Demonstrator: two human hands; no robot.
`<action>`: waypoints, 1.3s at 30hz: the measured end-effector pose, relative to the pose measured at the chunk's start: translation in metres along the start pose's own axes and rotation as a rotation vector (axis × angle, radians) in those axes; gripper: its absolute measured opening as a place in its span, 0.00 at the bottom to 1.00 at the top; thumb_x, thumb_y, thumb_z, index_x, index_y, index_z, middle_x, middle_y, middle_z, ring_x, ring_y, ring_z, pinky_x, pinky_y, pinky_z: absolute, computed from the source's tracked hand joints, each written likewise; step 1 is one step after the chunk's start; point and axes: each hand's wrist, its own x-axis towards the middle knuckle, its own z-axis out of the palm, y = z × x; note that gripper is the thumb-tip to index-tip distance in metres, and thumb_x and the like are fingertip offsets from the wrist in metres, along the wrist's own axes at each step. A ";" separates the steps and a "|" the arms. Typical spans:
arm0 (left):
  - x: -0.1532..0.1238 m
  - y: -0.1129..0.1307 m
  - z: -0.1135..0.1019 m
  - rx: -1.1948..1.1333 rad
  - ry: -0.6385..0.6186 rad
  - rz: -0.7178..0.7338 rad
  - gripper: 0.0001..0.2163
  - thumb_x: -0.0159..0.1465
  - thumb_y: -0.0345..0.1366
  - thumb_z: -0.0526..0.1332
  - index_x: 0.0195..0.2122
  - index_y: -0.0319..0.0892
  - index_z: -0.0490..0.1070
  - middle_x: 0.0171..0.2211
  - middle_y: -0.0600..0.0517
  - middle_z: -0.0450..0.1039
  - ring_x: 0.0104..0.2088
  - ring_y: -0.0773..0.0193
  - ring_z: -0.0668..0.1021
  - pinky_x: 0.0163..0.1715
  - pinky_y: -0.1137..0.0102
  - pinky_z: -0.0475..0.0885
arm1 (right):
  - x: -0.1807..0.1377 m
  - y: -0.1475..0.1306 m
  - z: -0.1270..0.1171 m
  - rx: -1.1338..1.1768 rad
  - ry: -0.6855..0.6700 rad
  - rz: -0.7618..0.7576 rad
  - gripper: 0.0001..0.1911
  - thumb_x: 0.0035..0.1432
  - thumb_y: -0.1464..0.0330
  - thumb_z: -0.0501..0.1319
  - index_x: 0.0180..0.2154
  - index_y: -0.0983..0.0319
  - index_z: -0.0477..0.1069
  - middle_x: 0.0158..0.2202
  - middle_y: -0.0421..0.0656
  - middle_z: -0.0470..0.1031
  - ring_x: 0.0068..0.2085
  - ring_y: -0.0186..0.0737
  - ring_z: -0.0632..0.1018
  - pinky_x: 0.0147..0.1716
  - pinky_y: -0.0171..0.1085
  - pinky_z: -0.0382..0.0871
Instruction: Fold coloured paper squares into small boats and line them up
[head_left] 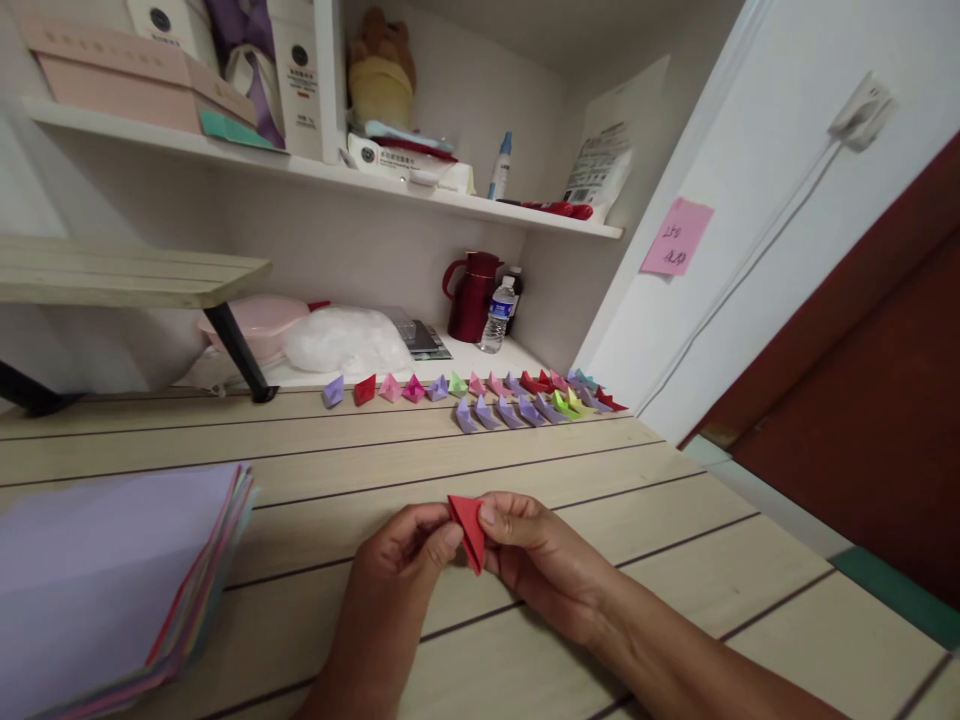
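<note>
A small red folded paper point(468, 528), shaped roughly like a triangle with layered edges, is held just above the slatted wooden table point(315, 530). My left hand point(409, 560) pinches its left side between thumb and fingers. On the right side, my right hand point(536, 550) grips it, thumb on top and fingers curled behind. Both hands partly cover the paper's edges. Beyond them, folded paper boats point(414, 389) in purple, red, pink, green and yellow stand in two rows along the table's back edge.
A stack of coloured paper point(112, 570) lies at the left, purple sheet uppermost. Behind the boats are a plastic bag point(345, 340), a red jug point(472, 297) and a water bottle point(498, 315). A raised wooden stand point(127, 270) with black legs is at the back left.
</note>
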 end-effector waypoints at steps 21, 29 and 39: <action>-0.002 -0.005 0.005 0.299 0.218 0.128 0.08 0.52 0.35 0.63 0.34 0.44 0.77 0.29 0.51 0.81 0.30 0.59 0.79 0.32 0.69 0.71 | 0.003 0.009 0.005 -0.571 -0.024 -0.452 0.11 0.57 0.62 0.67 0.33 0.59 0.67 0.28 0.37 0.72 0.30 0.36 0.74 0.32 0.35 0.66; -0.001 0.005 0.001 0.367 0.276 0.177 0.06 0.47 0.31 0.59 0.26 0.46 0.72 0.22 0.56 0.75 0.25 0.61 0.77 0.28 0.70 0.70 | -0.010 0.005 0.011 -1.042 -0.156 -0.641 0.24 0.55 0.70 0.68 0.53 0.55 0.66 0.53 0.48 0.69 0.49 0.45 0.74 0.49 0.41 0.69; 0.006 -0.013 0.000 0.241 0.155 0.051 0.07 0.49 0.33 0.56 0.28 0.43 0.73 0.21 0.55 0.75 0.22 0.63 0.77 0.19 0.74 0.67 | -0.008 0.004 0.004 -1.200 -0.092 -0.604 0.18 0.58 0.68 0.65 0.51 0.56 0.70 0.45 0.45 0.79 0.42 0.43 0.79 0.42 0.37 0.72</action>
